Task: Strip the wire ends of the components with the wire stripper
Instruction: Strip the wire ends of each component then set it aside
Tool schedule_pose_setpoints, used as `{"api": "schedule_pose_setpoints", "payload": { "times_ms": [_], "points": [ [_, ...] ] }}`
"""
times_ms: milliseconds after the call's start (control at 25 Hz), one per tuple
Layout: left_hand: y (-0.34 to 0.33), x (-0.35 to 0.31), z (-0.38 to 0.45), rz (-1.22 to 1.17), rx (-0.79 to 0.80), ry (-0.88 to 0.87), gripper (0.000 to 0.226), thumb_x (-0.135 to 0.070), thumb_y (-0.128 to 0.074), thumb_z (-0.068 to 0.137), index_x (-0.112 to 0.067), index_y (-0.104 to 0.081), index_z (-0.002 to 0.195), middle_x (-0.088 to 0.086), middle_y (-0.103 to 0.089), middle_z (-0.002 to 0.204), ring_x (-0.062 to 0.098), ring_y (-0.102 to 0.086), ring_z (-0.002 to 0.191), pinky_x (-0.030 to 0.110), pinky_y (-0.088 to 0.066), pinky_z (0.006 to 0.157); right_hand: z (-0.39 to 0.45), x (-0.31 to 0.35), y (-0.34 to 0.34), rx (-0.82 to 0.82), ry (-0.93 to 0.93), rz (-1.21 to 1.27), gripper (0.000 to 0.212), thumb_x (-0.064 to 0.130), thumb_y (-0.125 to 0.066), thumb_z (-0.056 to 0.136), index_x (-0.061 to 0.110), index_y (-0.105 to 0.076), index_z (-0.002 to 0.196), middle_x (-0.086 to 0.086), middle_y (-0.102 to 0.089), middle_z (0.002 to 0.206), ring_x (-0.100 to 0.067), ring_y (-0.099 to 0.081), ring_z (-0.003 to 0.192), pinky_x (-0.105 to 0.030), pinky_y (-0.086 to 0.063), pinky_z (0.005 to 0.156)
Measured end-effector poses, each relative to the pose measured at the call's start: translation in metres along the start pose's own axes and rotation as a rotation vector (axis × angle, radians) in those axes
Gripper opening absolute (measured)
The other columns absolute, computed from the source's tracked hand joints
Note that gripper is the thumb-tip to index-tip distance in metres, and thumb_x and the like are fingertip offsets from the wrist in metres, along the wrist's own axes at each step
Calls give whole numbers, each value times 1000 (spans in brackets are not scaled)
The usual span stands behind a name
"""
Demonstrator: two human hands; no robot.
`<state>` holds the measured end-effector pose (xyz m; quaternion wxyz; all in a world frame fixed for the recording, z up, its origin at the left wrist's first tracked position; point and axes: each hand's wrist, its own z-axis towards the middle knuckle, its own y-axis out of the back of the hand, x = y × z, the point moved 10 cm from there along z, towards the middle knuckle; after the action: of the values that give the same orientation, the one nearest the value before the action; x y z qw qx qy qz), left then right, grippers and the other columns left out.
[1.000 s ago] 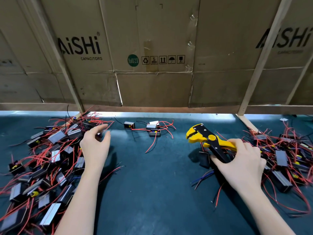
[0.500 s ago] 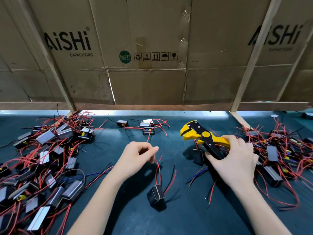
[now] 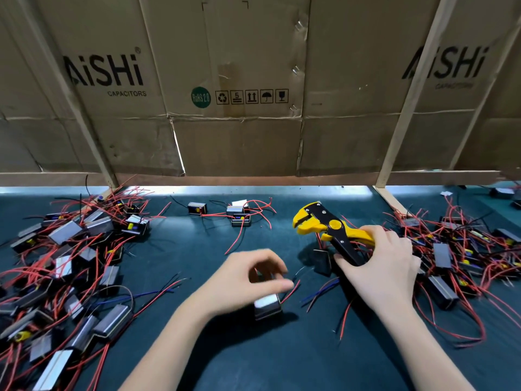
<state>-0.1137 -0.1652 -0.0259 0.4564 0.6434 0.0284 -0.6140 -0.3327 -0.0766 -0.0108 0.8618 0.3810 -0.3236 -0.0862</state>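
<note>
Component (image 3: 267,304) lies on the mat, mid-table, red leads toward the stripper. Left hand (image 3: 248,280) hovers above it, blurred; grip unclear. Right hand (image 3: 377,266) curls round the wire stripper (image 3: 327,230), nose pointing left, probably ready for a lead.

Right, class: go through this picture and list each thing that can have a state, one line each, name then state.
wire stripper: gripped by the handles, jaws open, no wire in them.
right hand: curled round the stripper handles.
left hand: blurred, fingers curled over one component; grip unclear.
component: on the mat under the left hand, wires trailing right.
left pile: tangled on the mat.
right pile: tangled on the mat.
</note>
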Motion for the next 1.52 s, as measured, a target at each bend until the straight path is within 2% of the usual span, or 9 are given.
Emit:
{"api": "schedule_pose_setpoints", "payload": {
  "times_ms": [120,320,480,600,680,960,1240,1360,1520],
  "points": [
    [-33,0,1,58,127,8,21,-27,-77,82,-20,-64,97,-7,-69,92,2,-58,75,17,-46,71,-1,1,2,-17,7,17,56,42,-84,64,21,-61,111,-3,-59,103,-29,-44,105,-43,-32,86],
    [-21,9,4,276,-4,40,24,-14,-69,79,-21,-54,96,-10,-60,90,1,-49,69,17,-41,68,-3,8,4,-57,45,39,56,45,-84,63,21,-62,109,-2,-59,98,-29,-46,102,-43,-35,84],
    [-1,13,4,531,-153,62,19,-30,-66,81,-23,-55,95,-15,-60,88,5,-53,83,31,-41,87,-5,16,11,-133,99,59,65,51,-84,66,18,-62,117,-2,-61,98,-30,-53,98,-42,-34,82],
    [8,21,2,699,-214,166,22,-45,-61,87,-27,-54,97,-14,-59,98,10,-53,98,29,-34,90,-8,23,16,-185,160,68,72,57,-79,71,12,-60,124,-2,-63,100,-29,-57,98,-40,-33,85],
    [8,23,4,724,-208,176,12,-37,-56,92,-27,-55,98,-12,-59,103,12,-53,103,27,-33,89,-9,26,17,-173,184,138,61,59,-72,74,14,-61,114,0,-63,98,-26,-59,96,-38,-36,86],
    [4,20,3,660,-193,158,6,-17,-46,98,-20,-50,99,-4,-60,102,21,-52,98,32,-38,87,-9,27,20,-163,192,259,56,60,-67,80,12,-57,107,-1,-58,98,-26,-56,93,-39,-43,82],
    [32,24,-4,24,-497,177,10,-12,-59,95,-21,-60,90,-8,-67,62,-1,-55,59,16,-39,63,-7,26,21,-201,172,155,61,60,-65,74,10,-58,108,-3,-62,97,-29,-58,93,-39,-35,81],
    [37,31,-4,-96,-534,188,12,-17,-66,92,-20,-66,80,-5,-70,63,9,-57,57,29,-44,67,-7,23,23,-215,161,125,61,58,-66,73,10,-58,109,-4,-61,98,-30,-56,95,-41,-34,82],
    [37,39,-6,-215,-531,201,11,-13,-71,88,-17,-75,78,1,-75,72,14,-69,64,23,-53,71,-6,23,20,-206,169,48,59,52,-77,74,8,-59,110,-6,-61,97,-33,-55,95,-44,-35,82]
  ]
}}
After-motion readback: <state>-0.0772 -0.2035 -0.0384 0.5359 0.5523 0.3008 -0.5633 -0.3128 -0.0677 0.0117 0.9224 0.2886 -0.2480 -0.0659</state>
